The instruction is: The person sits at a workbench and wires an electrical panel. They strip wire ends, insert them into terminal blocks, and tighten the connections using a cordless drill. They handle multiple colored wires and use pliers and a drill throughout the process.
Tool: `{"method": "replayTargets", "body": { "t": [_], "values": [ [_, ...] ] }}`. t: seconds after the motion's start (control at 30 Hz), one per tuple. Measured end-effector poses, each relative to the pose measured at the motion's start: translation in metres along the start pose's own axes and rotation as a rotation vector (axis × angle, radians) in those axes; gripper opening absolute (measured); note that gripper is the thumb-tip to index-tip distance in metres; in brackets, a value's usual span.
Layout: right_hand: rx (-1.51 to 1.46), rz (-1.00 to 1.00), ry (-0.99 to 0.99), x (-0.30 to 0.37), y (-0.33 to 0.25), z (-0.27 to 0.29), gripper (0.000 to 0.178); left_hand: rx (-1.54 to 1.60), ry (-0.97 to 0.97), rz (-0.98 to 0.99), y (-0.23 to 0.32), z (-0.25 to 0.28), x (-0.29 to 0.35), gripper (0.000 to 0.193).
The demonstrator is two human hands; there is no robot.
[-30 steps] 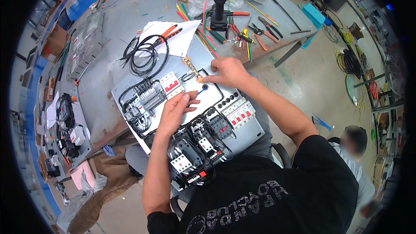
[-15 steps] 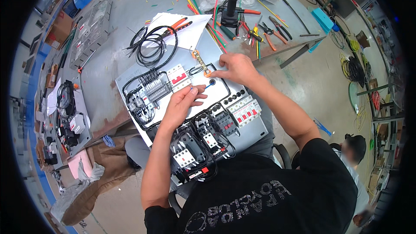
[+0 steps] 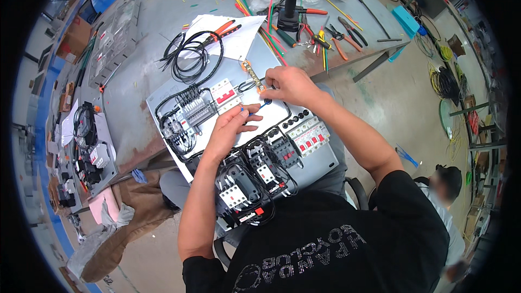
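Observation:
A metal mounting plate (image 3: 327, 169) carrying electrical parts rests across my lap and against the table. My left hand (image 3: 234, 127) is over its middle, thumb and forefinger pinched on a thin blue wire (image 3: 262, 107). That wire runs right to a small dark round piece (image 3: 267, 101). My right hand (image 3: 296, 88) is curled beside the lower end of a brass terminal bar (image 3: 253, 77) with orange end supports; what its fingertips hold, if anything, is hidden. Left of my hands sit a breaker with red levers (image 3: 223, 93) and a wired terminal block (image 3: 196, 113).
Contactors (image 3: 234, 196) and breakers with red switches (image 3: 310, 140) fill the plate's near side. Coiled black cable (image 3: 187, 62) lies over papers on the table (image 3: 154, 27). A cordless drill (image 3: 291, 0), pliers (image 3: 347, 38) and coloured tubing lie beyond. Another person (image 3: 448, 184) is at the lower right.
The right hand has shifted slightly left, near the terminal bar's end. The left hand keeps its pinch on the blue wire. The whole view has shifted a little.

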State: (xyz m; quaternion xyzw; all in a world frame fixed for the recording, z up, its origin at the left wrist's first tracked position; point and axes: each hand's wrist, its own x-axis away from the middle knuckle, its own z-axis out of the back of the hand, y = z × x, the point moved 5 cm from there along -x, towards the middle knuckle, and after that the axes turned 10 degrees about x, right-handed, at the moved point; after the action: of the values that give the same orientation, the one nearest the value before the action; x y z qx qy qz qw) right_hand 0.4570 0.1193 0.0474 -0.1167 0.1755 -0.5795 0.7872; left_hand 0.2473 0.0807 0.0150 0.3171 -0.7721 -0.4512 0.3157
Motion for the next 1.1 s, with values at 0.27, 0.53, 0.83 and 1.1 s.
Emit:
{"method": "replayTargets", "body": {
  "t": [0.27,0.53,0.83,1.1],
  "values": [
    [0.165,0.073,0.107,-0.015,-0.013,-0.02,0.03,-0.054,0.002,-0.005,-0.001,-0.002,0.002,0.042],
    [-0.128,0.221,0.054,-0.01,-0.003,-0.009,0.009,-0.112,0.044,0.016,0.001,-0.002,-0.003,0.036],
    [-0.969,-0.192,-0.071,0.011,0.042,-0.003,0.012,-0.109,0.198,0.181,-0.005,-0.009,-0.042,0.031],
    [-0.996,-0.211,-0.024,0.025,0.046,-0.015,0.013,-0.042,0.239,0.234,-0.019,-0.02,-0.062,0.027]
  ]
}}
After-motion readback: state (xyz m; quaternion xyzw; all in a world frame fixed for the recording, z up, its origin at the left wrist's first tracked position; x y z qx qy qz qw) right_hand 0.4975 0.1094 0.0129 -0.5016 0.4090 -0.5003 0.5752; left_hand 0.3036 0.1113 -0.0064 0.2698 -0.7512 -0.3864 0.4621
